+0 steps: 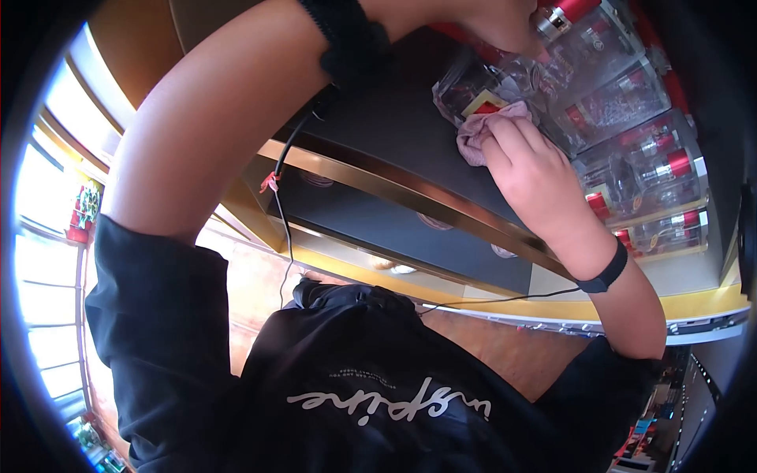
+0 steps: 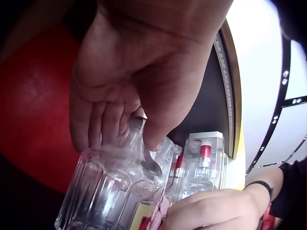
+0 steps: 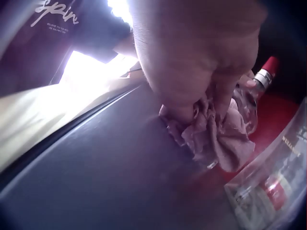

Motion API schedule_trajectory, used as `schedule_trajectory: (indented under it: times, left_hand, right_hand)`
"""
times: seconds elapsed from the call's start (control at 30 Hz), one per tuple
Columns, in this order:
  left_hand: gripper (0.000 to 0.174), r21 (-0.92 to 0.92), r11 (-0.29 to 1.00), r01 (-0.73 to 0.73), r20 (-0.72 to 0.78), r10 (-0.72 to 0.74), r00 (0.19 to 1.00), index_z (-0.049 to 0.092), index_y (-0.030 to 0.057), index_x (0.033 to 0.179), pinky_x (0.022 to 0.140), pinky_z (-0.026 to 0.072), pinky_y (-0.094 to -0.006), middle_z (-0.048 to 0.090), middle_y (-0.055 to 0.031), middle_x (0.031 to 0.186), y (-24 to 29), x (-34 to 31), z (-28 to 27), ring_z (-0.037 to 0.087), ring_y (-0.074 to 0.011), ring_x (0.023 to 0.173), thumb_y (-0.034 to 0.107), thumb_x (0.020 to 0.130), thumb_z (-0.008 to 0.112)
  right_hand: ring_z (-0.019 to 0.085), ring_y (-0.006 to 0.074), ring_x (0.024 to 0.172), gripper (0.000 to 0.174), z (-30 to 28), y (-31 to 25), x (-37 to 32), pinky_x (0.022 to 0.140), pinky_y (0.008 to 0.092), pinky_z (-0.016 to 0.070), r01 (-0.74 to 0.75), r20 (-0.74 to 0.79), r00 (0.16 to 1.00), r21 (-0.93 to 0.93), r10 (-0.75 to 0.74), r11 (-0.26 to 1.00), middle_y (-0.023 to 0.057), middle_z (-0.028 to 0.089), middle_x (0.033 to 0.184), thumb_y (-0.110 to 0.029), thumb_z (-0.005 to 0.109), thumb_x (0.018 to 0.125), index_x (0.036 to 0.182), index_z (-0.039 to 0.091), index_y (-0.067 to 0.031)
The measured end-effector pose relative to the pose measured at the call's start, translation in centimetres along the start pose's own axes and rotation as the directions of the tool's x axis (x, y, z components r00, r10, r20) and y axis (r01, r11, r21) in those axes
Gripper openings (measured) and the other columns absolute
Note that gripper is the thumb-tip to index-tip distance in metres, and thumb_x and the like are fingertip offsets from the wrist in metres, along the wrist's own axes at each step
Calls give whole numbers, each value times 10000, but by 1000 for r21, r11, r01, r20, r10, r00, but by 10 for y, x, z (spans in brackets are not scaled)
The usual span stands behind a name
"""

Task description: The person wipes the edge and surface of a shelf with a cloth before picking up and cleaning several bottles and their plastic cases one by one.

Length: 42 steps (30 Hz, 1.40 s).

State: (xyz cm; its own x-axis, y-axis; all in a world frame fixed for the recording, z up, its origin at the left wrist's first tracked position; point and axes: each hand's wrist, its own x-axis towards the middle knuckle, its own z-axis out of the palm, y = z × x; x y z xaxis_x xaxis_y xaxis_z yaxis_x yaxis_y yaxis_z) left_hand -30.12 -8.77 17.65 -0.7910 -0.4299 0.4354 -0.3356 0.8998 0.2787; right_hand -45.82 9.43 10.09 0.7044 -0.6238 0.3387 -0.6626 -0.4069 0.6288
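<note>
- Holding the glass bottle (image 1: 473, 85) by its neck, the left hand (image 1: 497, 24) curls its fingers round the top.
- The bottle leans over the dark shelf (image 1: 394, 150), with its body running down toward the right hand (image 1: 536, 173).
- The right hand squeezes the pink cloth (image 1: 482, 130) against the bottle's side.
- One held bottle, one cloth, and four boxed bottles (image 1: 631, 102) just beside.

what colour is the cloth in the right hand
Pale pink, best seen in the head view, where the right hand presses the cloth on a clear bottle.
</note>
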Motion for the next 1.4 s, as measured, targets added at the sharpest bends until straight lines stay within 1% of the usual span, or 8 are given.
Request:
schedule_trajectory:
  times: [0.23, 0.5, 0.67, 0.77, 0.87, 1.03, 1.33, 1.4]
  left_hand:
    - [527, -111, 994, -20, 31, 23, 999, 821, -40, 1134, 955, 597, -478, 802, -298, 1093, 3, -3, -4, 780, -454, 1050, 455, 951, 818]
    - [514, -71, 997, 6, -4, -6, 1000, 809, -48, 1123, 939, 598, -489, 799, -298, 1072, 11, -9, -5, 781, -457, 1033, 445, 977, 810]
    - [484, -53, 999, -9, 69, 12, 998, 796, -30, 1155, 912, 598, -497, 797, -297, 1073, 13, -7, -10, 781, -456, 1012, 427, 999, 789]
    - [467, -274, 958, -84, 37, 98, 994, 783, -13, 1186, 918, 601, -500, 798, -295, 1069, -7, -1, 7, 780, -459, 1013, 421, 1012, 782]
    - [552, -319, 947, -25, -3, 26, 1000, 717, -38, 1321, 1012, 605, -398, 818, -193, 1188, -20, 1, 23, 795, -249, 1114, 424, 1039, 828]
    - [558, -243, 970, 2, -2, -2, 1000, 741, -49, 1267, 982, 603, -384, 821, -208, 1127, -7, -5, 14, 799, -275, 1068, 437, 1016, 847]
    - [499, -387, 922, 1, 34, 13, 999, 736, -31, 1326, 1012, 604, -391, 830, -198, 1193, -13, -3, 17, 803, -269, 1123, 362, 1034, 835]
    - [497, -430, 903, -11, 23, 23, 999, 734, -21, 1343, 1019, 603, -387, 831, -198, 1200, -16, -4, 19, 806, -270, 1127, 356, 1035, 833]
  right_hand:
    - [670, 194, 992, 75, 0, -11, 28, 825, 307, 627, 32, -217, 975, -67, -45, 997, 5, 634, 1048, -139, 769, 915, 956, 755, -78]
    - [686, 209, 989, 126, 14, -12, 7, 817, 328, 656, -36, -26, 999, 21, 37, 999, 32, 635, 990, -191, 785, 922, 935, 750, -72]
    - [707, 255, 1059, 155, -22, 5, 16, 831, 351, 656, -91, -91, 991, 69, 97, 993, 70, 644, 1080, -125, 766, 875, 1005, 726, -51]
    - [717, 269, 1077, 204, -28, 10, 18, 827, 357, 653, -121, -210, 969, 58, 131, 991, 86, 651, 1142, -91, 768, 844, 1038, 719, -53]
    - [708, 238, 1044, 133, -12, 6, 9, 748, 313, 645, -134, -196, 970, 67, 145, 989, 68, 634, 1122, -124, 745, 866, 984, 709, -76]
    - [709, 213, 1033, 201, 18, -12, -19, 734, 292, 677, -153, -56, 986, 103, 159, 983, 74, 597, 1095, -117, 721, 864, 1042, 702, -26]
    - [725, 289, 1025, 275, -35, 31, 6, 831, 381, 671, -328, -260, 909, 34, 325, 944, 129, 581, 1120, -73, 766, 896, 1143, 657, -21]
    - [748, 287, 956, 143, -29, 38, 9, 743, 399, 664, -347, -249, 894, 143, 373, 927, 150, 612, 1071, -47, 712, 944, 1063, 653, 5]
